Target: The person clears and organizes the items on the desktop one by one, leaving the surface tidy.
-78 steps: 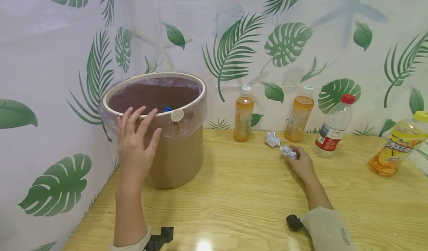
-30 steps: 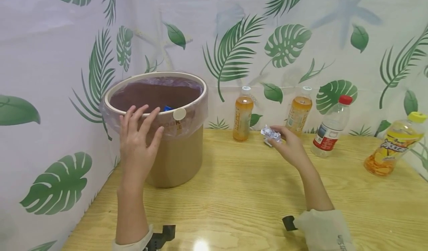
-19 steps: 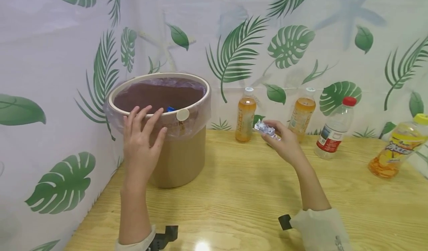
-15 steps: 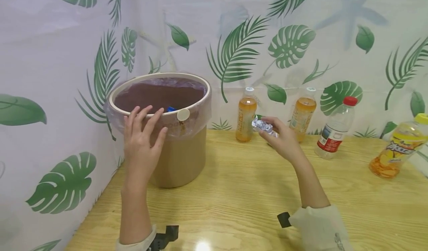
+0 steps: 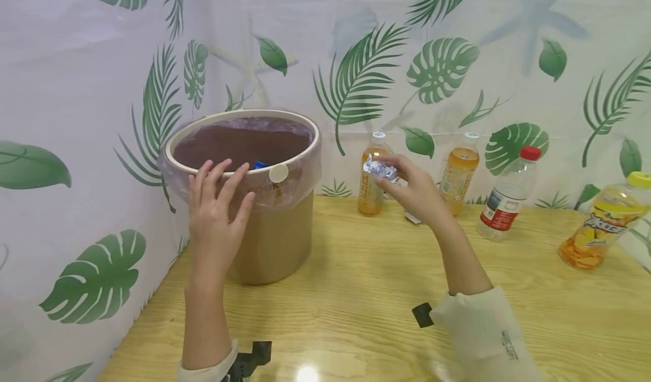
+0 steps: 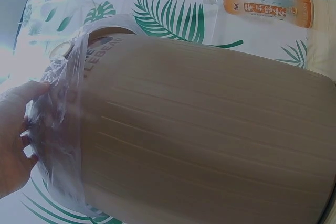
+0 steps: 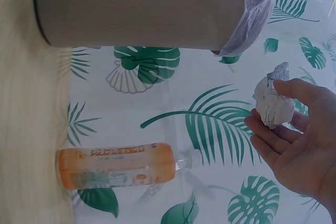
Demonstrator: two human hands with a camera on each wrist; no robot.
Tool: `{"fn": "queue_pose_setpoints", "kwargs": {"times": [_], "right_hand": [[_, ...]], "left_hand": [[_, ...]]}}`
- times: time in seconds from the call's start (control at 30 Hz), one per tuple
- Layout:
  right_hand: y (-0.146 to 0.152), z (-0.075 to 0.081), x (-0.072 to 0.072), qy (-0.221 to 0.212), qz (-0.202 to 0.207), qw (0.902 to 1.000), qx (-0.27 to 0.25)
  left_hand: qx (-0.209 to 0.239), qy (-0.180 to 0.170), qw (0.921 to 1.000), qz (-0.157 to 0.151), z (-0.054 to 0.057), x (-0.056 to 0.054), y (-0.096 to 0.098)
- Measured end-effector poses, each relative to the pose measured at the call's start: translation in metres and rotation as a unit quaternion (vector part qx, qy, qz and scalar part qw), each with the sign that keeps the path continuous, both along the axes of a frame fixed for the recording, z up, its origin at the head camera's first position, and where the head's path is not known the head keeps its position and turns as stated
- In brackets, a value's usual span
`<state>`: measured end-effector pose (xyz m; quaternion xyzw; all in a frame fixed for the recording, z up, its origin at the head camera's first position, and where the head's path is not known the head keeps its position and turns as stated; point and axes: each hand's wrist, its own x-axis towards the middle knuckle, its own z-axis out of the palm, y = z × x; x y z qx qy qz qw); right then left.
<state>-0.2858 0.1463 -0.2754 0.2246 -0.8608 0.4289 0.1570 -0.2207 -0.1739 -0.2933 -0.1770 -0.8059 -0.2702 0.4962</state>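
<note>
My left hand [image 5: 216,218] rests at the near rim of a tan trash can [image 5: 274,246], its spread fingertips on the rim and the thumb against the plastic liner. In the left wrist view the thumb and fingertips touch the clear liner [image 6: 65,129]. My right hand [image 5: 417,192] pinches a crumpled paper ball [image 5: 378,169] between thumb and fingers, raised above the table and overlapping an orange drink bottle [image 5: 370,198]. The right wrist view shows the same paper ball [image 7: 274,100] at the fingertips. A second crumpled paper piece [image 5: 412,218] lies on the table, mostly hidden behind the right hand.
Another orange drink bottle [image 5: 460,170] stands by the back wall, beside a clear red-capped bottle [image 5: 500,207]. Farther right is a yellow-capped bottle [image 5: 595,229]. Something blue [image 5: 259,165] shows inside the can. Leaf-patterned sheeting backs the wooden table [image 5: 346,303].
My right hand has picked the paper ball off the table and carried it up and left, past the second paper piece. The left hand has stayed at the trash can's rim.
</note>
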Motion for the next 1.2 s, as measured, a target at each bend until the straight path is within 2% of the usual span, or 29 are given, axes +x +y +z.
{"fn": "queue_pose_setpoints", "kwargs": {"times": [0.23,0.57,0.77,1.2], "right_hand": [[-0.014,0.022,0.000,0.014,0.024,0.9995,-0.013],[-0.032,0.047,0.000,0.026,0.043,0.9987,-0.003],[-0.044,0.055,-0.002,0.016,0.071,0.9970,-0.027],[-0.067,0.062,-0.003,0.022,0.100,0.9946,-0.014]], "left_hand": [[0.002,0.004,1.0000,-0.002,0.000,0.000,0.000],[0.004,-0.001,1.0000,-0.002,0.001,0.000,0.000],[0.007,-0.004,1.0000,-0.004,0.001,0.001,0.001],[0.007,-0.005,0.9999,-0.007,0.000,0.001,0.001]]}}
